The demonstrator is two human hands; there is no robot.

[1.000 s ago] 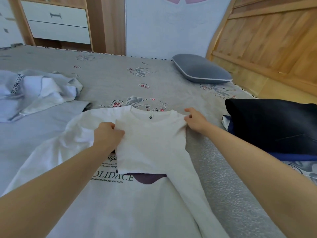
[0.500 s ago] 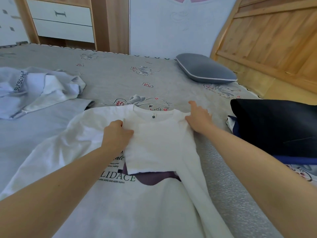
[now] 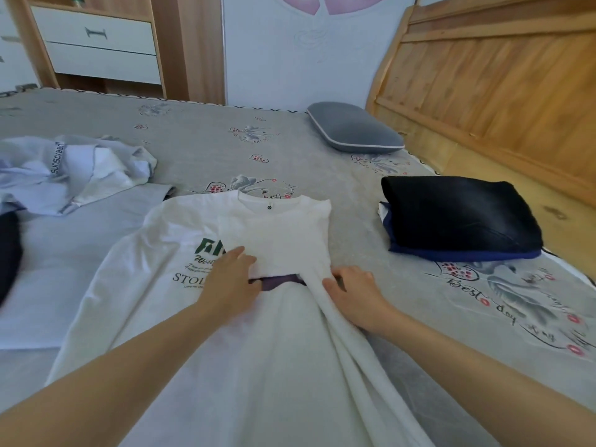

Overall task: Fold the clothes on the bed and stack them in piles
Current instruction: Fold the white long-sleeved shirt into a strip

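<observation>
Both hands are lying on the white shirt [image 3: 280,366] mid-bed: left hand [image 3: 230,282] pressing flat, fingers straight; right hand [image 3: 353,293] pinching the folded edge.

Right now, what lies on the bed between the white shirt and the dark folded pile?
Only bare grey bedspread lies between the white shirt and the dark folded pile, as the head view shows.

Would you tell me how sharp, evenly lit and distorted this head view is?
Head view: soft even daylight, no hard shadows; the white long-sleeved shirt looks slightly washed out; the wooden headboard bows from wide-angle distortion; the dark garment at the left edge is blurred.
</observation>
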